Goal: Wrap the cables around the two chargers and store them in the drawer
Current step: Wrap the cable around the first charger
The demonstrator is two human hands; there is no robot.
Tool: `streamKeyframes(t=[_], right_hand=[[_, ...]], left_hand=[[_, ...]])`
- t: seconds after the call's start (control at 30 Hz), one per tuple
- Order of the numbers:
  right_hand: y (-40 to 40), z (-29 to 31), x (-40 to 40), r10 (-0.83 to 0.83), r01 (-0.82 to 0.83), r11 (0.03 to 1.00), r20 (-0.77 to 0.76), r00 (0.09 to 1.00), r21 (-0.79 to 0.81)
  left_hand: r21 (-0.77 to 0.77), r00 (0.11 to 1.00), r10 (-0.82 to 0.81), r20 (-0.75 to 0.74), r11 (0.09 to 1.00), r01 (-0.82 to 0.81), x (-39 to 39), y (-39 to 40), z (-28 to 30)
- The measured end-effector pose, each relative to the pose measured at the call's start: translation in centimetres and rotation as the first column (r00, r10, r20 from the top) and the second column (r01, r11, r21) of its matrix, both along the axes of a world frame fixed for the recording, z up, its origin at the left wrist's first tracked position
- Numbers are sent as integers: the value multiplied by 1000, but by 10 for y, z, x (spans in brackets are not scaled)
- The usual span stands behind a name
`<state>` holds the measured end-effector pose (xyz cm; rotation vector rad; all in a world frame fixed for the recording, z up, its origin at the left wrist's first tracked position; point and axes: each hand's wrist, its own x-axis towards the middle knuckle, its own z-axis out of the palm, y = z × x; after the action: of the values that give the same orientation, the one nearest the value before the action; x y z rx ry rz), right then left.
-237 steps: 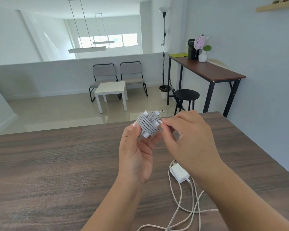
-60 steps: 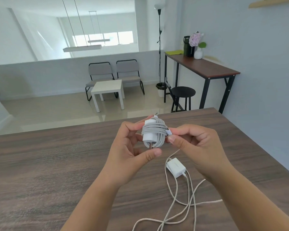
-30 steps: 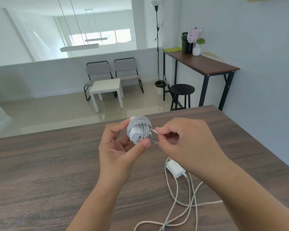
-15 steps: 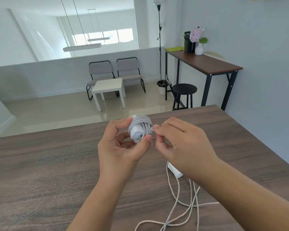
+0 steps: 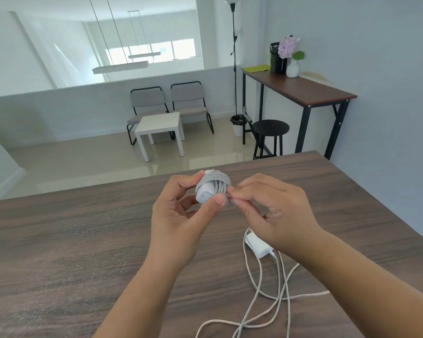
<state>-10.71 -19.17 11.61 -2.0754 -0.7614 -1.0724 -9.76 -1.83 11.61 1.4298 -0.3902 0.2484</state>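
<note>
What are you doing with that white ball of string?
It is a charger with its cable wound round it. The left hand holds the bundle above the wooden table, and the right hand pinches at the side of the wound cable. A second charger lies on the table with its cable loose, not yet wrapped. No drawer is in view.

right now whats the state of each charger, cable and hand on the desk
wrapped charger: held above the desk, its grey cable coiled round it
left hand: grips the wrapped charger
right hand: fingertips pinch at the coil's right edge
second charger: lying on the desk, partly hidden by the right hand
loose cable: unwrapped, looped on the desk
desk: no drawer in view
</note>
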Motion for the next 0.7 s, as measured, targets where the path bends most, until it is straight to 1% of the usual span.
streamKeyframes(t=[0.03, 0.07, 0.1, 0.13, 0.17, 0.2, 0.27, 0.37, 0.43, 0.57, 0.63, 0.7], right_hand=[[0, 2, -2, 26, -18, 995, -82, 996, 96], [1, 5, -4, 78, -29, 972, -203, 976, 234], [2, 9, -5, 165, -27, 922, -328, 930, 387], [2, 13, -7, 274, -22, 856, -416, 867, 517], [2, 16, -7, 366, -19, 797, -459, 810, 603], [1, 18, -7, 423, -16, 762, -479, 769, 647], [0, 21, -8, 484, -21, 730, -495, 722, 683], [0, 21, -10, 513, -24, 700, -480, 712, 714], [0, 20, -11, 494, -23, 705, -467, 734, 709], [4, 17, -9, 345, -38, 808, -420, 839, 589], [7, 15, -8, 303, -28, 821, -394, 867, 570], [9, 12, -7, 299, -27, 816, -382, 874, 577]], left_hand=[[-14, 1000, -6, -1, 1000, 6, 1, 0, 1], [-35, 1000, -15, -6, 999, 14, 2, -1, 1], [-65, 1000, -25, -14, 998, 24, 3, -1, 2], [-105, 999, -41, -26, 994, 38, 4, -2, 2], [-149, 997, -59, -39, 987, 53, 4, -3, 0], [-189, 996, -78, -50, 980, 67, 4, -5, -1], [-241, 994, -96, -60, 967, 79, 3, -8, -4], [-285, 994, -93, -52, 956, 75, 1, -12, -6], [-304, 994, -89, -59, 950, 67, 0, -13, -5], [-309, 995, -76, -65, 950, 53, -1, -15, -3], [-321, 994, -83, -73, 945, 55, -1, -16, -3], [-328, 993, -89, -79, 943, 59, -1, -17, -3]])
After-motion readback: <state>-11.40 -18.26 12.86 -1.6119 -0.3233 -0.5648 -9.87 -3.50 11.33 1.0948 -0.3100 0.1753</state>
